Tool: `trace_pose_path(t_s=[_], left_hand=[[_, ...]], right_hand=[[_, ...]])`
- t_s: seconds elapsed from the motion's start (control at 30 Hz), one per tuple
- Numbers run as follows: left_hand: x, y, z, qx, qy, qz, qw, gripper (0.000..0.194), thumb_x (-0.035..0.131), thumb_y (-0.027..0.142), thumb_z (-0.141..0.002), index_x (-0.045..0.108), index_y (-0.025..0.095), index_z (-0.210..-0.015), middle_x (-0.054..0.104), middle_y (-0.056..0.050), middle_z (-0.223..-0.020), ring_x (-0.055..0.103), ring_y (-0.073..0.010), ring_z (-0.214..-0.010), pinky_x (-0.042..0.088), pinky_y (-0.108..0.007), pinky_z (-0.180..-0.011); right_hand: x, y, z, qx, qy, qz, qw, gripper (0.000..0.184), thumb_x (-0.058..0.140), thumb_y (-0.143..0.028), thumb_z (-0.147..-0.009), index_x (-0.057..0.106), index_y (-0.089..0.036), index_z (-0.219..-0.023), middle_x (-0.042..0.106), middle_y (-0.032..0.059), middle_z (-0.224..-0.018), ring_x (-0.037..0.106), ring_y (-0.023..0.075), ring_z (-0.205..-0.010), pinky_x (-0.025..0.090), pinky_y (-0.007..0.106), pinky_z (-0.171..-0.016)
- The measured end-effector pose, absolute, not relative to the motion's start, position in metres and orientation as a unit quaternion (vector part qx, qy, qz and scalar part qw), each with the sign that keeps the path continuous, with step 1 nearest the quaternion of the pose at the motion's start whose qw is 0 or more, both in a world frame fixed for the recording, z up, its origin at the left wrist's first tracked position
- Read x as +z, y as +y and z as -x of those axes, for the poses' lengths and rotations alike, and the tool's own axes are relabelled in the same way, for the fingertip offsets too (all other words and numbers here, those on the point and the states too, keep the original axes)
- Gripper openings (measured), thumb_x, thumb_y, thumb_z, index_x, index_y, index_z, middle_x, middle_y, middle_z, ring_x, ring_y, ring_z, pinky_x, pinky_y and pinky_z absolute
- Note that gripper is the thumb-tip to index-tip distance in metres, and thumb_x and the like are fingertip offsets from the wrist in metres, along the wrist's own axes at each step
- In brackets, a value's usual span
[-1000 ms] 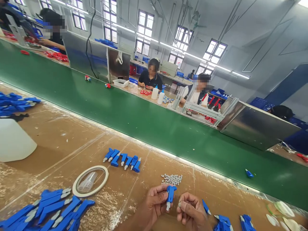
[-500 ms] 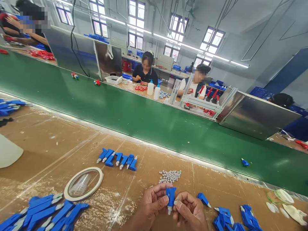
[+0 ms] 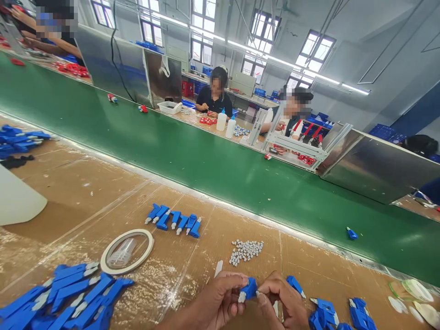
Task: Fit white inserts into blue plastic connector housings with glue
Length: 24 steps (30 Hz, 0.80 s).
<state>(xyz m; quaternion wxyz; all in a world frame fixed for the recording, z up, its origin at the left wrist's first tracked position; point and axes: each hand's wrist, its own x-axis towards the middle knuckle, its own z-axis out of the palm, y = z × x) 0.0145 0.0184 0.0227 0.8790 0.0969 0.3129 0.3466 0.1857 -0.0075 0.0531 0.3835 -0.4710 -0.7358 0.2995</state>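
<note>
My left hand (image 3: 223, 293) is closed on a blue plastic part (image 3: 250, 288) with a grey tip. The part lies tilted, its tip pointing down to the left. Close on its right, my right hand (image 3: 287, 298) pinches a small grey piece (image 3: 258, 294) between thumb and finger; whether it touches the blue part I cannot tell. Beyond my hands lies a loose pile of small grey pieces (image 3: 245, 251). A row of similar blue parts (image 3: 177, 221) sits further left, and a single blue part (image 3: 295, 285) lies just past my right hand.
A heap of blue parts (image 3: 79, 298) covers the near left. Beside it lies a cream tape roll (image 3: 150, 251) with clear plastic inside. More blue parts (image 3: 360, 314) are at right. A green conveyor belt (image 3: 206, 169) crosses ahead, with co-workers seated beyond it.
The blue part has turned in my left hand, from upright with its tip down to tilted with its tip leftward. My right hand stays close beside it. The whole view has shifted slightly.
</note>
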Motion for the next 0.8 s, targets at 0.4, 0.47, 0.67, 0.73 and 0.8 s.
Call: trace_pose_path(t_s=[0.4,0.47,0.67,0.73,0.8], left_hand=[[0.02,0.019,-0.016,0.303,0.352,-0.073,0.882,0.021,0.079,0.022,-0.065,0.061,0.011,-0.065,0.06,0.0,-0.052,0.053,-0.0041,-0.038,0.034,-0.008,-0.034],[0.022,0.019,-0.015,0.298,0.355,-0.067,0.883,0.02,0.078,0.022,-0.067,0.061,0.012,-0.063,0.059,0.001,-0.05,0.052,-0.0035,-0.037,0.034,-0.007,-0.034],[0.025,0.019,-0.014,0.303,0.355,-0.043,0.883,0.023,0.079,0.019,-0.066,0.058,0.014,-0.059,0.059,0.001,-0.05,0.053,-0.0035,-0.039,0.035,-0.007,-0.034],[0.022,0.019,-0.014,0.301,0.357,-0.043,0.883,0.021,0.078,0.019,-0.067,0.059,0.014,-0.06,0.06,0.002,-0.05,0.053,-0.0037,-0.038,0.035,-0.007,-0.033],[0.019,0.019,-0.015,0.301,0.358,-0.055,0.882,0.02,0.076,0.019,-0.069,0.06,0.014,-0.06,0.06,0.002,-0.049,0.053,-0.0037,-0.038,0.035,-0.007,-0.033]], right_hand=[[0.038,-0.003,-0.191,0.291,-0.787,0.424,0.342,0.022,0.05,-0.033,-0.099,0.063,-0.023,-0.084,0.061,0.0015,-0.073,0.054,0.0157,-0.062,0.04,0.026,-0.057],[0.04,-0.001,-0.192,0.276,-0.806,0.404,0.332,0.02,0.049,-0.029,-0.1,0.064,-0.024,-0.088,0.062,0.0016,-0.074,0.054,0.0159,-0.062,0.042,0.026,-0.058],[0.043,0.001,-0.192,0.193,-0.86,0.36,0.307,0.018,0.047,-0.015,-0.098,0.063,-0.024,-0.098,0.064,0.004,-0.076,0.06,0.0184,-0.064,0.049,0.027,-0.059],[0.042,0.0,-0.194,0.167,-0.873,0.351,0.296,0.019,0.046,-0.014,-0.098,0.062,-0.024,-0.1,0.064,0.0049,-0.076,0.06,0.019,-0.063,0.049,0.028,-0.058],[0.041,0.0,-0.195,0.138,-0.881,0.344,0.293,0.022,0.042,-0.013,-0.099,0.061,-0.023,-0.101,0.063,0.0051,-0.074,0.058,0.0189,-0.061,0.048,0.028,-0.055]])
